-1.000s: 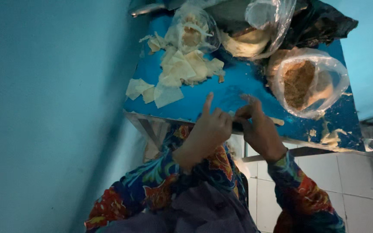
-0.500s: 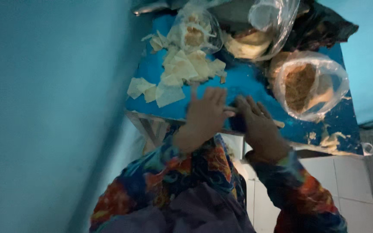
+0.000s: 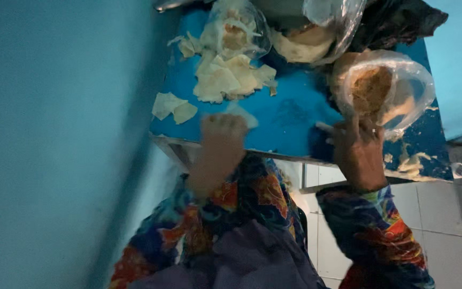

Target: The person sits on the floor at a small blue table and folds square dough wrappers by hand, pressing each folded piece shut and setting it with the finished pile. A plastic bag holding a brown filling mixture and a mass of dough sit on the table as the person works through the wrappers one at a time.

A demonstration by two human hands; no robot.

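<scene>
Resting at centre frame, the left hand touches a thin, floppy wrapper (tears easily; lift by an edge); right hand lies spread on the blue counter. Left fingers blurred, grip unclear.

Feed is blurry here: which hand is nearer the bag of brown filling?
Right. The right hand is just below the bag of brown filling, at its edge; the left hand is well off to its left.

Black cloth top right, white tiled floor below, teal wall left.
</scene>
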